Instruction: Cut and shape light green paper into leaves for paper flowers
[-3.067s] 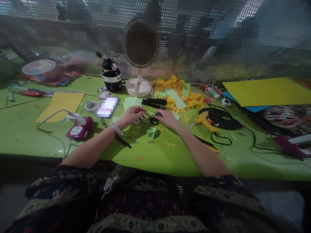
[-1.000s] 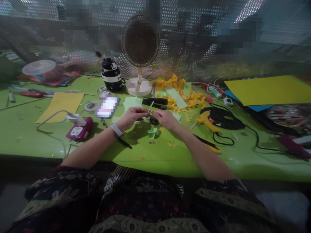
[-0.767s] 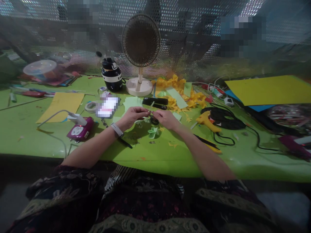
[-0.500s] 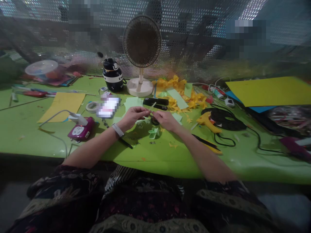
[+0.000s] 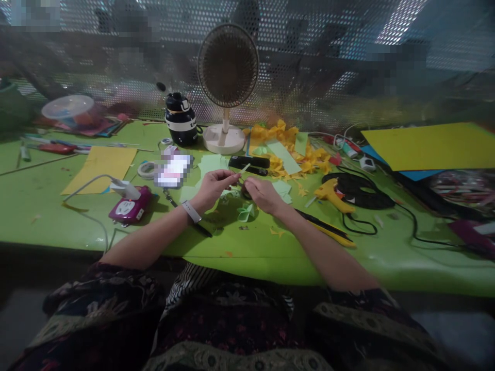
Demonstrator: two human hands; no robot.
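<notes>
At the middle of the green table, my left hand [image 5: 214, 189] pinches a thin pale green paper strip [image 5: 246, 168] that points up and to the right. Close beside it, my right hand [image 5: 265, 195] has its fingers closed; a dark rounded object [image 5: 245, 191] shows at its fingertips, too small and covered to name. Just below both hands lies a light green paper flower [image 5: 246, 212]. Green paper pieces [image 5: 283, 190] are scattered around the hands, and a black stapler [image 5: 249, 164] rests right behind them.
Yellow paper flowers [image 5: 280, 129] are heaped behind the stapler. To the right are a yellow glue gun [image 5: 333, 195] and a yellow-black cutter [image 5: 328, 230]. On the left sit a phone [image 5: 174, 170], a tape roll [image 5: 148, 169] and a purple power adapter [image 5: 130, 206]. A fan [image 5: 223, 138] and a bottle [image 5: 181, 121] stand at the back.
My right hand has shifted slightly right and down, opening a small gap from my left fingertips. The strip stays in my left hand. The whole view has moved slightly.
</notes>
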